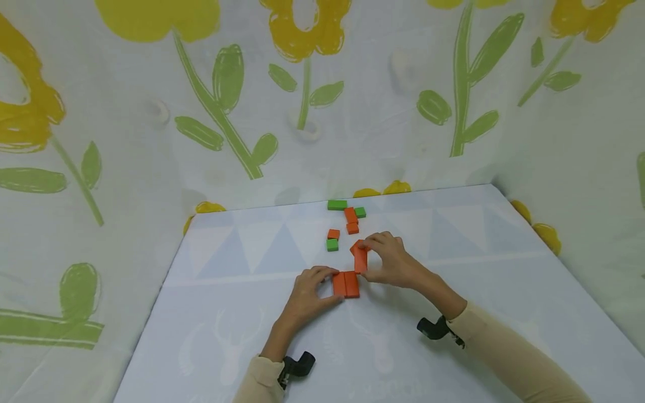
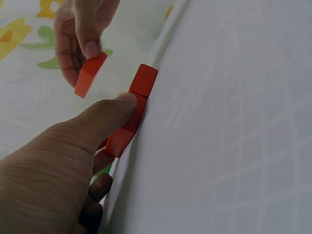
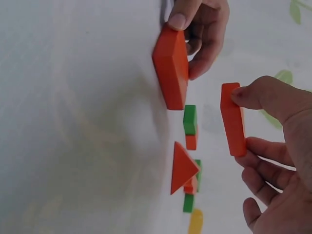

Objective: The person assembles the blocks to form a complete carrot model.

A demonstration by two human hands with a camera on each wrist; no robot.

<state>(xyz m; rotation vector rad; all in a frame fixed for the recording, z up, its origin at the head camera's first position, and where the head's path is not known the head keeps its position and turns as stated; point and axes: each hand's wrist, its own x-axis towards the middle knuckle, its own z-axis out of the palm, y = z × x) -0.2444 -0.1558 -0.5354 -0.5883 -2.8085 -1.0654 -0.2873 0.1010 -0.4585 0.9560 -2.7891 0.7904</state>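
Note:
Two orange rectangular blocks (image 1: 351, 284) lie side by side on the table. My left hand (image 1: 306, 292) grips the pair from the left, thumb at the near edge and fingers at the far edge. Above and beyond them, my right hand (image 1: 395, 262) pinches another orange rectangular block (image 3: 232, 119) between thumb and fingertips. In the right wrist view this block is raised off the table. An orange triangular block (image 3: 183, 168) rests on the table behind it, partly covered by the held block in the head view.
Farther back on the table (image 1: 242, 330) are a green cube (image 1: 332, 245), small orange blocks (image 1: 352, 228) and a long green block (image 1: 337, 205). A flower-print curtain (image 1: 353, 112) hangs behind the table's back edge and along both sides.

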